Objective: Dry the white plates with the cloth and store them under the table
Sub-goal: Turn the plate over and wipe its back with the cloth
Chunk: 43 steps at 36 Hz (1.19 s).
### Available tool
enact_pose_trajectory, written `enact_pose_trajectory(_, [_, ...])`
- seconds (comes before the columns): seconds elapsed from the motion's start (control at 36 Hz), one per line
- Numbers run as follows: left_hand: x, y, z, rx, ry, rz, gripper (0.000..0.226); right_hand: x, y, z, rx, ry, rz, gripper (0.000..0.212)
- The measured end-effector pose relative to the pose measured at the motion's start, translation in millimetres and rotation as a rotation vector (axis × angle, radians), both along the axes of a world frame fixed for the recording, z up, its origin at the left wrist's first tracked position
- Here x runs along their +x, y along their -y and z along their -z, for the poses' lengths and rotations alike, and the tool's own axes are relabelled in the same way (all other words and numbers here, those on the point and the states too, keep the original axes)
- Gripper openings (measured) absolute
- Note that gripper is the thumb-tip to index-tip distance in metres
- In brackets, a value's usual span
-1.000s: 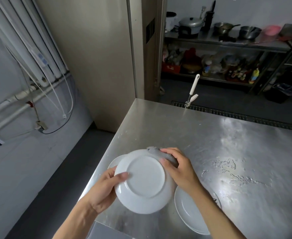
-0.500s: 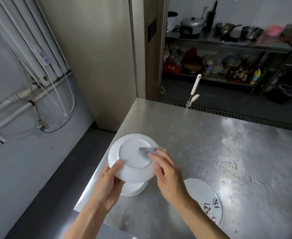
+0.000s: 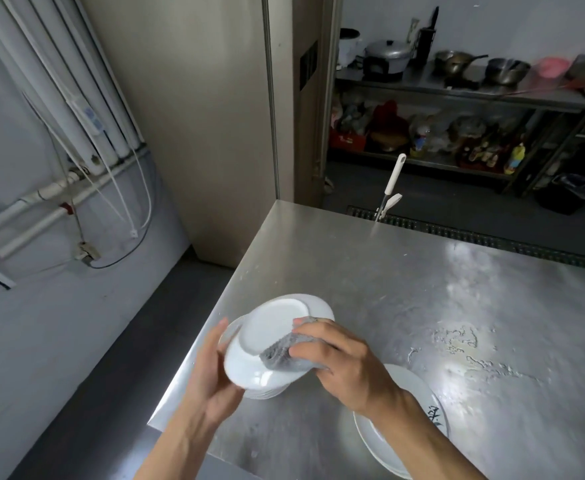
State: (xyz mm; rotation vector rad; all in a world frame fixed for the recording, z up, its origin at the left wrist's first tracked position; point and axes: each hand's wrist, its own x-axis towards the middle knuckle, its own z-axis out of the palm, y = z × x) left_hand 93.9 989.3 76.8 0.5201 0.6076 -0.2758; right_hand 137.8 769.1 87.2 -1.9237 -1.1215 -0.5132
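The left hand [image 3: 211, 379] is gripping a white plate [image 3: 270, 336] by its near-left rim, thumb up along the edge and fingers hidden behind, so the plate is tilting with its underside facing the camera. The plate is sitting to the right of that grip and above it, held clear of the steel table [image 3: 405, 289]. The right hand [image 3: 346, 362] is clenching a grey cloth [image 3: 284, 351] and pressing it against the plate's underside, on the lower right part of the base; the cloth is lying under the fingers and bulging out to their left. Just below the held plate, and beneath both grips, a stack [image 3: 267, 393] of white plates is resting near the table's left edge, mostly covered. To the right of the right wrist, another plate [image 3: 419, 396] with dark markings on its rim is lying flat on the table, partly hidden by the forearm.

Compared with half a second ago, the plate is now tilting more steeply toward the camera and is sitting lower, closer over the stack. The cloth has slid from the centre of the base to its lower right, and more of it is showing. The left hand has shifted from under the plate to its side edge.
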Motion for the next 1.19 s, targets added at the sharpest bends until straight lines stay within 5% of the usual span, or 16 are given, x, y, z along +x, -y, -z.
enact_pose_trajectory(0.17, [11, -19, -1, 0.218, -0.024, 0.187, 0.061, 12, 22, 1, -0.044, -0.111, 0.011, 0.061])
enact_pose_trajectory(0.31, [0, -8, 7, 0.3, 0.017, 0.292, 0.059, 19, 31, 19, -0.025, -0.215, 0.195, 0.06])
enact_pose_trajectory(0.5, [7, 7, 14, 0.24, -0.053, 0.089, 0.051, -13, 22, 49, -0.263, 0.003, 0.075, 0.057])
enact_pose_trajectory(0.64, [9, 27, 7, 0.165, 0.0, -0.025, 0.05, -4, 7, 49, -0.087, -0.164, 0.346, 0.082])
enact_pose_trajectory(0.72, [11, 33, 4, 0.176, 0.062, -0.003, 0.046, -14, -1, 56, -0.186, 0.02, 0.164, 0.061])
enact_pose_trajectory(0.89, [14, 41, -4, 0.206, 0.084, 0.085, 0.049, -8, 5, 58, -0.033, 0.068, 0.33, 0.045])
enact_pose_trajectory(1.0, [10, 44, -8, 0.281, 0.051, 0.1, 0.042, -3, 11, 46, 0.16, -0.329, 0.487, 0.037])
enact_pose_trajectory(1.11, [4, 46, 9, 0.866, 0.013, 0.071, 0.024, 1, 29, 49, 0.454, -0.973, 0.581, 0.026])
enact_pose_trajectory(1.19, [2, 47, 23, 0.937, 0.048, 0.127, 0.031, -2, 49, 52, 0.603, -1.21, 0.474, 0.023])
